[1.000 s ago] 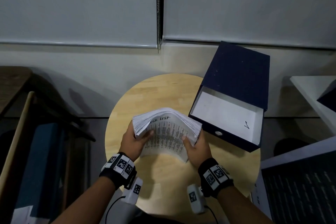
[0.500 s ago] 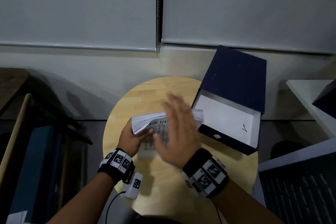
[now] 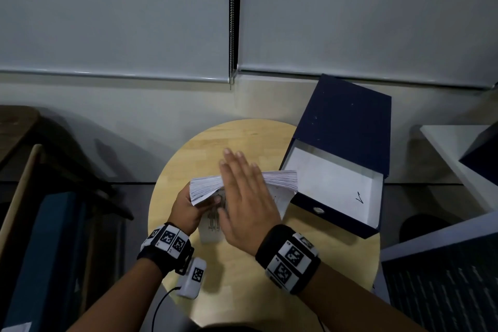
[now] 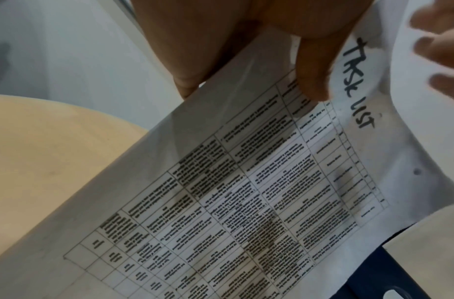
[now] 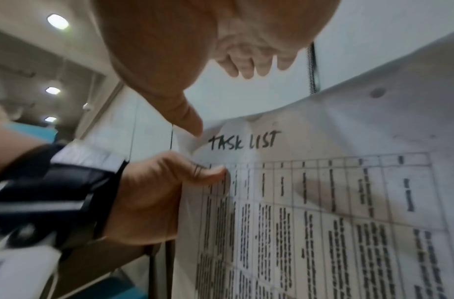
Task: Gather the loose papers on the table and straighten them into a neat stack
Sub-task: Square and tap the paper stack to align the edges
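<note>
A thick stack of white papers [image 3: 280, 179] stands upright on its lower edge on the round wooden table [image 3: 242, 137]. The front sheet [image 4: 246, 182] carries a printed table and the handwritten words "TASK LIST" [image 5: 242, 140]. My left hand [image 3: 188, 207] grips the stack's left side, thumb on the front sheet [image 5: 208, 176]. My right hand [image 3: 242, 191] is flat with fingers straight, hovering over the top edge of the stack; whether it touches the paper I cannot tell.
An open dark blue box file [image 3: 342, 159] with a white inside lies on the table just right of the stack. A small white tagged device [image 3: 192, 277] on a cable sits near the table's front edge. Dark furniture flanks the table.
My right hand let go of the stack's right side, rose and flattened over its top edge. The stack has been tipped from leaning to nearly upright. The left hand keeps its grip.
</note>
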